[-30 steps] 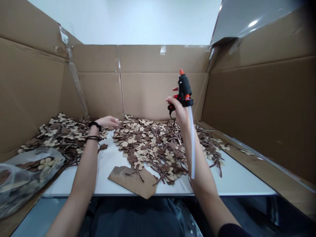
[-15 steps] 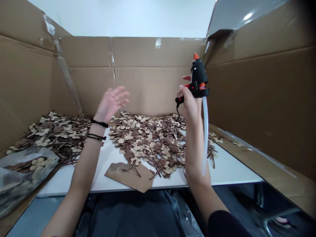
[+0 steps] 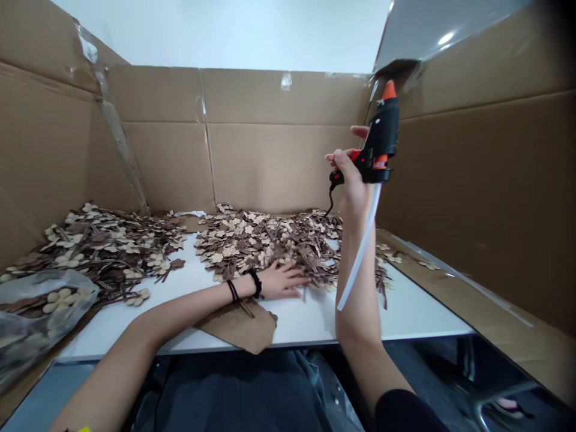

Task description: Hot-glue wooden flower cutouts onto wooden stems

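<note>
My right hand (image 3: 350, 180) is raised above the table, closed round the grip of a black and orange glue gun (image 3: 380, 144). The gun's nozzle points up and a white glue stick (image 3: 360, 252) hangs out of its back. My left hand (image 3: 281, 280) lies flat on the white table (image 3: 405, 312) with the fingers spread, at the near edge of a heap of small brown and pale wooden flower pieces (image 3: 261, 243). Nothing shows in that hand. Black bands ring the left wrist.
A second heap of wooden pieces (image 3: 103, 246) lies at the left. A clear plastic bag (image 3: 31, 318) holding more pieces sits at the near left. A torn cardboard scrap (image 3: 243, 327) lies at the table's front edge. Tall cardboard walls (image 3: 270, 156) enclose the table.
My left hand came off the far heap, lifted into the air, then dropped flat onto the table at the near edge of the middle heap. The glue gun moved up and right.
</note>
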`<state>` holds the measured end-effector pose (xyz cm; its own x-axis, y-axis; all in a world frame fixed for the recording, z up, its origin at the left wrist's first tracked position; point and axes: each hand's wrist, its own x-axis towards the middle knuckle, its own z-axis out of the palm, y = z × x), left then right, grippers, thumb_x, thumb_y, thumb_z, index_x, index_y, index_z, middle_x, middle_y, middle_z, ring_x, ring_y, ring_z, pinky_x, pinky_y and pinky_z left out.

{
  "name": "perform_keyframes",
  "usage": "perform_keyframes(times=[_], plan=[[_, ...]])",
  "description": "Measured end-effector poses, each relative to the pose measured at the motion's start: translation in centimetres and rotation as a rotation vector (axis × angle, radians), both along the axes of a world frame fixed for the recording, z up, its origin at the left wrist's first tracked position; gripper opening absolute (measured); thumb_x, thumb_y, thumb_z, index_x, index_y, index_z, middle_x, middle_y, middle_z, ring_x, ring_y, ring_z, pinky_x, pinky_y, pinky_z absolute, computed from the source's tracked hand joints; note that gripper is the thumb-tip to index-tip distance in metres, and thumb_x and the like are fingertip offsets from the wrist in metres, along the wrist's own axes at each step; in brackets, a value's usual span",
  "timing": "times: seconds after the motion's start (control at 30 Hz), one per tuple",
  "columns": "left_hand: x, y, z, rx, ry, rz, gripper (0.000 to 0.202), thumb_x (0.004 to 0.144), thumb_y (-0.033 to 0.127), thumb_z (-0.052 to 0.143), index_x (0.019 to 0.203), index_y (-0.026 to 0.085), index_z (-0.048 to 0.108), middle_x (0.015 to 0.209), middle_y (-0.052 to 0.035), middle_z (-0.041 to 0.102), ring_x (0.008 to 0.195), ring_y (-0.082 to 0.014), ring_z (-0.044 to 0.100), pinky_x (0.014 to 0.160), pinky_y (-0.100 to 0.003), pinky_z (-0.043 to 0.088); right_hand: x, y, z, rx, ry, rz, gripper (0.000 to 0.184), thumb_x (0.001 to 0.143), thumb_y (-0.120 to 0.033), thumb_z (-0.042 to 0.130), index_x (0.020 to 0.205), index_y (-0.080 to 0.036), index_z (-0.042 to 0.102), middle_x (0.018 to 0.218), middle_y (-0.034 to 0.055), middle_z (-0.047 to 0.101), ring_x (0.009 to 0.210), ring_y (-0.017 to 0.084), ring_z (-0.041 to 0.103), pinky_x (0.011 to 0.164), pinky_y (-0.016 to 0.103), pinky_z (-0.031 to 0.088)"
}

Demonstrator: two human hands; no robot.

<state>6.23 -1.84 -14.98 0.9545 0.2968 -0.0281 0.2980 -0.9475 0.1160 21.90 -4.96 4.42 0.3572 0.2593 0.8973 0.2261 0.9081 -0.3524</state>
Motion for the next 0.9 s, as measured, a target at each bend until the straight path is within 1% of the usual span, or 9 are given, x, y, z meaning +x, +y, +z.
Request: perform_keyframes(times=[0.1, 0.17, 0.23, 0.3, 0.4, 0.57, 0.73, 0.8, 0.9], plan=[[-1.1, 4.2, -0.1, 0.045, -0.031, 0.078, 0.051, 0.095, 0.047, 0.031, 0.141, 0.027, 0.037, 0.148, -0.0092, 0.035, 0.141, -0.0287, 0.018, 0.110, -0.051, 0.014, -0.3, -0.5, 0.0, -0.004, 0.019, -0.042, 0.012, 0.084, -0.028, 0.056, 0.096, -0.027, 0.056, 0.071, -0.0040, 0.051, 0.067, 0.012, 0.055, 0.068, 0.029, 0.043], [-1.8, 6.4, -0.3, 0.063, -0.075, 0.077, 0.044, 0.094, 0.044, 0.036, 0.133, 0.025, 0.047, 0.141, -0.0101, 0.045, 0.134, -0.0250, 0.032, 0.108, -0.043, 0.019, -0.3, -0.6, 0.0, -0.025, 0.044, -0.046, 0.014, 0.084, -0.026, 0.055, 0.098, -0.028, 0.056, 0.067, -0.0048, 0.047, 0.060, 0.011, 0.049, 0.061, 0.026, 0.041], [-2.1, 7.9, -0.3, 0.093, -0.126, 0.046, 0.035, 0.093, 0.041, 0.041, 0.119, 0.023, 0.058, 0.126, -0.0088, 0.057, 0.120, -0.0206, 0.046, 0.102, -0.036, 0.024, -0.3, -0.5, -0.2, -0.055, 0.052, -0.039, 0.018, 0.083, -0.027, 0.056, 0.101, -0.027, 0.055, 0.064, -0.0053, 0.043, 0.056, 0.010, 0.045, 0.058, 0.025, 0.040], [-2.0, 8.6, 0.0, 0.145, -0.167, 0.019, 0.027, 0.092, 0.037, 0.045, 0.102, 0.022, 0.065, 0.108, -0.0058, 0.065, 0.104, -0.0176, 0.053, 0.096, -0.033, 0.025, -0.2, 0.0, -0.4, -0.094, 0.036, -0.033, 0.021, 0.082, -0.031, 0.058, 0.103, -0.027, 0.055, 0.065, -0.0051, 0.043, 0.055, 0.010, 0.045, 0.057, 0.025, 0.040], [-1.3, 9.0, 0.9, 0.226, -0.219, 0.027, 0.022, 0.089, 0.033, 0.051, 0.083, 0.020, 0.068, 0.095, -0.0036, 0.068, 0.097, -0.0172, 0.052, 0.092, -0.034, 0.022, -0.2, 1.1, -0.7, -0.184, -0.020, -0.033, 0.027, 0.079, -0.039, 0.060, 0.103, -0.028, 0.055, 0.066, -0.0047, 0.045, 0.056, 0.011, 0.048, 0.055, 0.025, 0.042], [-0.6, 8.9, 3.2, 0.197, -0.253, 0.075, 0.021, 0.087, 0.033, 0.056, 0.078, 0.021, 0.071, 0.110, -0.0025, 0.064, 0.107, -0.0192, 0.047, 0.088, -0.032, 0.024, -1.3, 2.9, -1.1, -0.290, -0.129, 0.035, 0.036, 0.073, -0.041, 0.066, 0.103, -0.026, 0.056, 0.065, -0.0050, 0.052, 0.061, 0.013, 0.056, 0.059, 0.027, 0.045], [-0.4, 7.8, 4.4, 0.198, -0.258, 0.133, 0.020, 0.087, 0.028, 0.052, 0.087, 0.022, 0.071, 0.097, -0.0040, 0.066, 0.097, -0.0192, 0.053, 0.083, -0.030, 0.031, -2.2, 3.6, -1.3, -0.326, -0.176, 0.083, 0.034, 0.070, -0.035, 0.067, 0.100, -0.022, 0.058, 0.062, -0.0045, 0.055, 0.064, 0.014, 0.060, 0.061, 0.029, 0.046], [-0.2, 6.9, 4.3, 0.202, -0.215, 0.108, 0.021, 0.085, 0.022, 0.051, 0.097, 0.022, 0.068, 0.089, -0.0031, 0.068, 0.088, -0.0183, 0.057, 0.083, -0.030, 0.033, -2.2, 3.6, -1.3, -0.355, -0.200, 0.063, 0.029, 0.073, -0.032, 0.063, 0.099, -0.022, 0.059, 0.058, -0.0058, 0.053, 0.057, 0.013, 0.056, 0.057, 0.028, 0.045], [0.3, 5.4, 3.7, 0.235, -0.182, 0.098, 0.038, 0.077, 0.018, 0.054, 0.114, 0.022, 0.060, 0.080, -0.0016, 0.068, 0.081, -0.0200, 0.059, 0.082, -0.032, 0.035, -2.2, 3.6, -1.3, -0.365, -0.221, 0.006, 0.024, 0.075, -0.028, 0.057, 0.098, -0.023, 0.061, 0.051, -0.0081, 0.048, 0.047, 0.011, 0.048, 0.055, 0.028, 0.044]])
